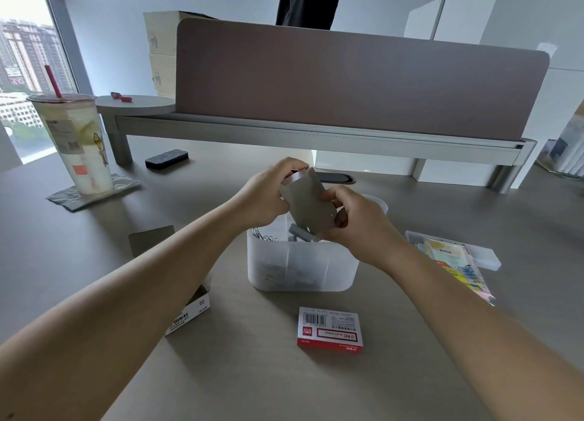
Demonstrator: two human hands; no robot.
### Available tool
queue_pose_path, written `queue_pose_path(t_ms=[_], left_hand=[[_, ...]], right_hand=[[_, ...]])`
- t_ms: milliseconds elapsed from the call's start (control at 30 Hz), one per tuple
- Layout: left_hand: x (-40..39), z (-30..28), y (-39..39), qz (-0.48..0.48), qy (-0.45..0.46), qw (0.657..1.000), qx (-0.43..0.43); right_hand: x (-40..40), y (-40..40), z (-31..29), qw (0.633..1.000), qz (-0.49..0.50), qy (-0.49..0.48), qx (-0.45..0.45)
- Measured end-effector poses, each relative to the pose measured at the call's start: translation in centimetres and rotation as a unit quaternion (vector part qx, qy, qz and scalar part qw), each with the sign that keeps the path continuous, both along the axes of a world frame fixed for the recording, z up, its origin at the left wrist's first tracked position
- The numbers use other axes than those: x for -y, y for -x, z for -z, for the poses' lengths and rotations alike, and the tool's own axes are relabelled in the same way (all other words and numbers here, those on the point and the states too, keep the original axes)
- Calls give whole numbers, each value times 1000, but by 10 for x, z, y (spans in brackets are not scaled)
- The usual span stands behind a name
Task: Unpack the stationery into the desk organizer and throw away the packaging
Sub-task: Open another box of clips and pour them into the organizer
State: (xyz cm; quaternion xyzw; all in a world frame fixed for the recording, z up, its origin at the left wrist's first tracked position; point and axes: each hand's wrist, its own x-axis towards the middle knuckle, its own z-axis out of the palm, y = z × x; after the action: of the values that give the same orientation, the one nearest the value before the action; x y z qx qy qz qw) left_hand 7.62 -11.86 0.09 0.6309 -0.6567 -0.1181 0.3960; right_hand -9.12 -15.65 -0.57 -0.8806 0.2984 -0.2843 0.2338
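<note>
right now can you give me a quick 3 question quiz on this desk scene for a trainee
1. True or false: both the left hand and the right hand hold the grey cardboard box above the translucent desk organizer.
2. Which lies nearest the camera, in front of the organizer? A) red and white staple box B) iced drink cup C) black eraser block
3. Fill in: the packet of sticky notes lies to the ____ of the organizer.

Key: 1 true; 2 A; 3 right
</note>
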Motion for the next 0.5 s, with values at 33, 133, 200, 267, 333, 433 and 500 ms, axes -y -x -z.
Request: queue_pose_path(t_ms=[33, 133, 200, 267, 333, 433, 500], left_hand=[[0, 0, 0, 0, 1, 1000, -2], [1, 0, 1, -5, 9, 1000, -7], [1, 0, 1, -9, 11, 1000, -20], [-2, -1, 1, 5, 11, 999, -48], [-7, -4, 2, 14, 7, 997, -78], [-21, -12, 4, 19, 18, 993, -117], [-34, -16, 6, 27, 31, 991, -125]], right_hand=[[0, 0, 0, 1000, 0, 3, 3], [1, 1, 2, 1000, 7, 12, 20], [0, 2, 2, 999, 15, 21, 34], [-1, 2, 1, 998, 28, 37, 46], [-3, 3, -1, 996, 39, 54, 59], [-10, 3, -9, 994, 44, 54, 89], [-18, 5, -16, 992, 42, 38, 115]])
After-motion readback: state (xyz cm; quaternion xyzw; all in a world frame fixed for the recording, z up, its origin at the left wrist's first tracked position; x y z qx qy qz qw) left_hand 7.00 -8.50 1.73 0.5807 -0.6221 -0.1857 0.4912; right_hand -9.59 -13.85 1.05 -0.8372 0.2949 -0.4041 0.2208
